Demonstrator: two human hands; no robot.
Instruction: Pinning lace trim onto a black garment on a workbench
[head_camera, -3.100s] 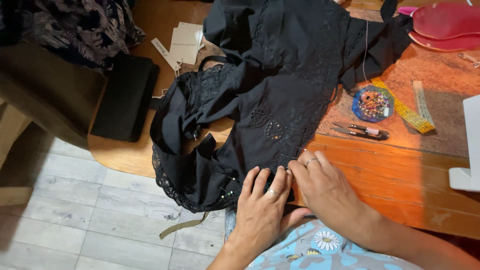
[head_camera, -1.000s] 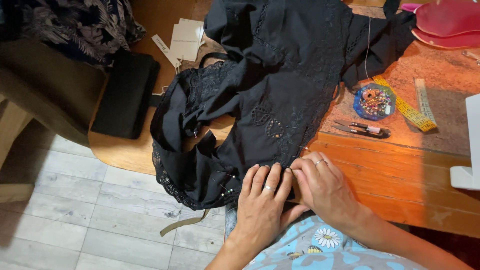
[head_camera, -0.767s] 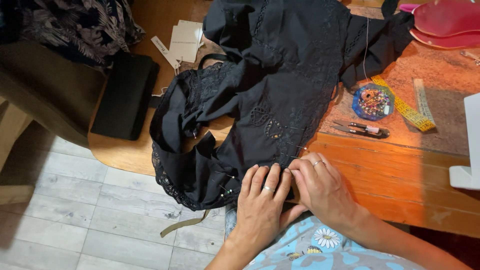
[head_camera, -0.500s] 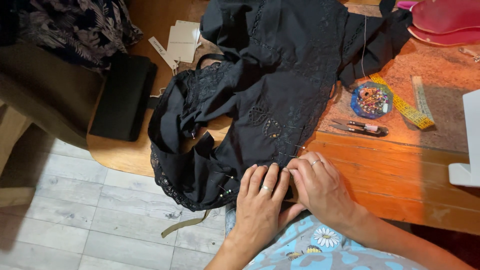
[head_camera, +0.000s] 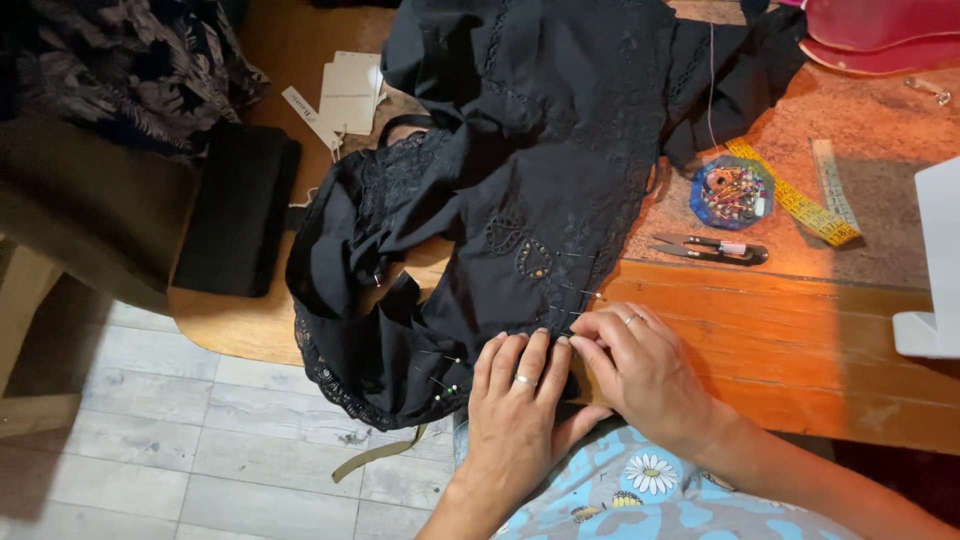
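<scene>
the black lace-trimmed garment (head_camera: 520, 200) lies spread over the near edge of the wooden counter (head_camera: 800, 340), its lower part hanging off toward the floor. the left hand (head_camera: 515, 405) lies flat on the hem with fingers stretched out and close together, pressing the cloth down rather than gripping it; a ring shows on 1 finger. the right hand (head_camera: 640, 370) sits just beside it, fingertips curled in and touching the same fold of fabric, seemingly pinching the edge, though whether a pin sits in that grip cannot be told. several pins (head_camera: 575, 290) already stand along the seam, with more near the left fingers.

further back on the counter are a round blue pin holder (head_camera: 732, 192), small thread snips (head_camera: 712, 248) and a yellow measuring tape (head_camera: 795, 195), all well apart from the hands.

risks, as a judgement: the fingertips work right among pin points, so a prick seems likely if the left hand slides. the hanging weight of the garment could drag the fold out of line, and the thin lace may pucker or snag on a pin.
</scene>
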